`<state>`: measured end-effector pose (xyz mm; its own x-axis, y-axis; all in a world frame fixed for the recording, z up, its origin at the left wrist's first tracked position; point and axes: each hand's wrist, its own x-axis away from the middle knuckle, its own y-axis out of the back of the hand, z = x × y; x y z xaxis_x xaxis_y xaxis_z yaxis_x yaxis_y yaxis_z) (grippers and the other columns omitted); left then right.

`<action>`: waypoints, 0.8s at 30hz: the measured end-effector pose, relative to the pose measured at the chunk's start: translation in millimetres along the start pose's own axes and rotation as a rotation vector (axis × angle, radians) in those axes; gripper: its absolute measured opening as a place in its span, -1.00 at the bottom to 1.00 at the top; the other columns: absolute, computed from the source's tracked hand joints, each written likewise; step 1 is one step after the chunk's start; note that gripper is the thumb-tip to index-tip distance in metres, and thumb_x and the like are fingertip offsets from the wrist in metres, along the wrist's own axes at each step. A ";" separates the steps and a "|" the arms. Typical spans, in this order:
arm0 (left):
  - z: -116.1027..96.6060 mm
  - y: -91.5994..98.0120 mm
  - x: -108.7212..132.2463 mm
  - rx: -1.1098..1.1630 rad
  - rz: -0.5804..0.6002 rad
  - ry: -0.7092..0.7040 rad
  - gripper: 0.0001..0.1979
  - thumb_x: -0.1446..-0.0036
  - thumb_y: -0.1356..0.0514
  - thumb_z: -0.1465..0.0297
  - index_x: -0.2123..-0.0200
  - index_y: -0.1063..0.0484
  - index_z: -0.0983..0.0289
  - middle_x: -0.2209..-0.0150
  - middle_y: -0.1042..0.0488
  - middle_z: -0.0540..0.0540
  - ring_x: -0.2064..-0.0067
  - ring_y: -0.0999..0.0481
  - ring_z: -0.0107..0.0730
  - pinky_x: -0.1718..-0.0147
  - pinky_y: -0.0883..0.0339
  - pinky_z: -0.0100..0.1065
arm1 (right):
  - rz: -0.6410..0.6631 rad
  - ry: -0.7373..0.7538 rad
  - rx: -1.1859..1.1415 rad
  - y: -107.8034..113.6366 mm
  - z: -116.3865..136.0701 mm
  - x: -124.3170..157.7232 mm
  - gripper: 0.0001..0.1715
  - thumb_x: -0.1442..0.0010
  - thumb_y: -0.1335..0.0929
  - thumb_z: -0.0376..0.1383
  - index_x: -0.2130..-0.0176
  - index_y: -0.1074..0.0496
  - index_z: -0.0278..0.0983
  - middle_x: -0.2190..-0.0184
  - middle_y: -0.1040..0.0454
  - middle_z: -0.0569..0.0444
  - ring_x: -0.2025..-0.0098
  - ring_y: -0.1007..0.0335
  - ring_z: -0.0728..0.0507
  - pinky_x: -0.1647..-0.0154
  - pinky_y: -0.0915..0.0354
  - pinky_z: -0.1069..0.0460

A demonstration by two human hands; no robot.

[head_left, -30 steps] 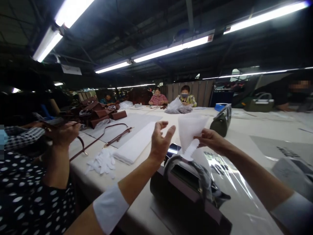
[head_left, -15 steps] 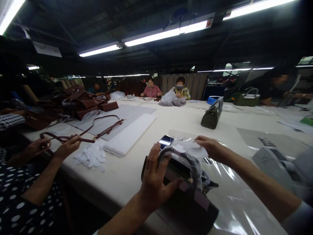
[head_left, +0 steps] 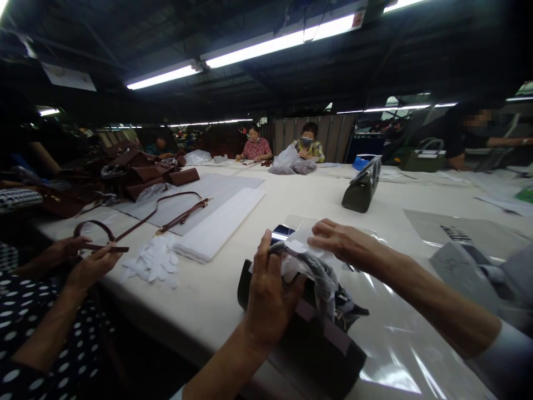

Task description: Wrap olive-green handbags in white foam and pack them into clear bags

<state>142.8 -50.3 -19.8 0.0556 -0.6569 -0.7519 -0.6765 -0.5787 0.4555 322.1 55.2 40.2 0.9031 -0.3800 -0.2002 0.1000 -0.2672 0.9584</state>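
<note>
A dark green handbag (head_left: 320, 350) leans on the table edge in front of me, its handle (head_left: 325, 286) wrapped in clear film. My left hand (head_left: 270, 300) grips the near end of that handle, thumb on the inner side. Above the handle, my right hand (head_left: 337, 240) pinches a thin white sheet (head_left: 306, 233) with its fingers closed. A white piece (head_left: 296, 246) lies against the top of the wrap. Part of the bag's opening is hidden behind my left hand.
Clear plastic bags (head_left: 391, 333) lie to the right. A phone (head_left: 281, 233) sits behind the handbag, and another green handbag (head_left: 362, 186) stands farther back. White strips (head_left: 154, 261) and a paper stack (head_left: 220, 225) are on the left, where a co-worker's hands (head_left: 89, 266) handle brown straps.
My right hand has moved left with the white sheet, closer to the handle. My left fingers have curled in more around the handle. The co-worker's hands have shifted left with the strap.
</note>
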 end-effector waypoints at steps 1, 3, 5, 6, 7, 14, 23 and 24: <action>0.1 -1.0 -1.4 -0.010 0.015 0.001 -0.61 -0.03 -0.20 0.29 0.06 -0.26 0.22 -0.20 -0.02 0.22 -0.20 -0.07 -0.04 -0.12 -0.10 0.01 | 0.013 0.007 0.000 -0.3 -0.4 -2.7 -0.66 -0.03 -0.20 -0.62 0.25 -0.34 -0.29 0.32 -0.28 -0.02 0.21 -0.22 -0.10 0.38 -0.23 0.09; 0.3 -2.7 -4.1 -0.019 0.034 0.020 -0.60 -0.04 -0.19 0.27 0.04 -0.28 0.21 -0.18 -0.06 0.21 -0.17 -0.14 -0.07 -0.09 -0.15 -0.04 | 0.007 0.020 -0.034 -0.2 0.6 -8.0 -0.68 -0.06 -0.19 -0.60 0.26 -0.35 -0.29 0.31 -0.30 -0.03 0.21 -0.24 -0.11 0.35 -0.26 0.07; 0.8 -3.9 -6.1 -0.007 0.035 0.050 -0.65 -0.05 -0.17 0.26 0.08 -0.32 0.23 -0.14 -0.14 0.19 -0.12 -0.22 -0.12 -0.06 -0.20 -0.10 | -0.098 -0.046 -0.115 1.1 8.0 -8.3 -0.66 -0.09 -0.17 -0.57 0.21 -0.35 -0.29 0.22 -0.32 -0.07 0.14 -0.26 -0.12 0.24 -0.30 0.02; 1.4 -4.4 -6.7 0.000 0.031 0.062 -0.66 -0.06 -0.16 0.26 0.08 -0.33 0.24 -0.13 -0.16 0.19 -0.11 -0.23 -0.13 -0.06 -0.21 -0.12 | -0.188 -0.137 -0.160 1.8 15.6 -4.9 -0.64 -0.11 -0.15 -0.55 0.15 -0.33 -0.29 0.15 -0.32 -0.09 0.09 -0.26 -0.14 0.16 -0.29 -0.02; 2.1 -4.9 -7.1 0.006 0.029 0.070 -0.66 -0.07 -0.16 0.26 0.09 -0.33 0.25 -0.12 -0.17 0.19 -0.11 -0.24 -0.13 -0.06 -0.21 -0.12 | -0.290 -0.265 -0.203 2.3 26.2 1.2 -0.62 -0.14 -0.14 -0.51 0.08 -0.30 -0.28 0.09 -0.31 -0.12 0.04 -0.25 -0.17 0.09 -0.28 -0.07; 4.8 -9.4 -9.3 -0.004 0.040 0.019 -0.75 -0.03 -0.20 0.27 0.23 -0.40 0.26 -0.21 -0.03 0.20 -0.18 -0.13 -0.05 -0.10 -0.13 -0.04 | -0.430 -0.761 -0.211 -30.0 129.4 58.4 -0.14 -0.07 -0.26 0.04 -0.21 0.03 -0.31 -0.02 -0.29 -0.26 0.05 -0.30 -0.41 0.20 -0.34 -0.23; -4.9 21.6 3.7 -0.321 0.000 -0.150 -0.93 0.05 -0.20 0.46 0.46 -0.34 0.32 -0.21 -0.03 0.35 -0.24 0.02 0.04 -0.13 0.03 0.08 | -0.515 -0.874 -0.042 -56.7 140.9 51.1 -0.33 -0.13 -0.24 -0.05 -0.14 -0.08 -0.30 0.04 -0.35 -0.14 0.08 -0.35 -0.26 0.17 -0.37 -0.13; -4.9 24.2 9.3 -0.313 -0.027 -0.151 -0.94 0.06 -0.20 0.48 0.46 -0.33 0.32 -0.19 -0.07 0.36 -0.23 -0.02 0.03 -0.11 0.00 0.07 | -0.517 -0.876 -0.032 -56.9 141.1 51.3 -0.33 -0.12 -0.24 -0.05 -0.13 -0.09 -0.32 0.06 -0.36 -0.16 0.11 -0.36 -0.27 0.20 -0.38 -0.12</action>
<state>130.5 -72.7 -13.5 -0.0551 -0.5742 -0.8169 -0.4168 -0.7302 0.5414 303.8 -74.0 -53.3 0.1238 -0.7434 -0.6573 0.4139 -0.5634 0.7150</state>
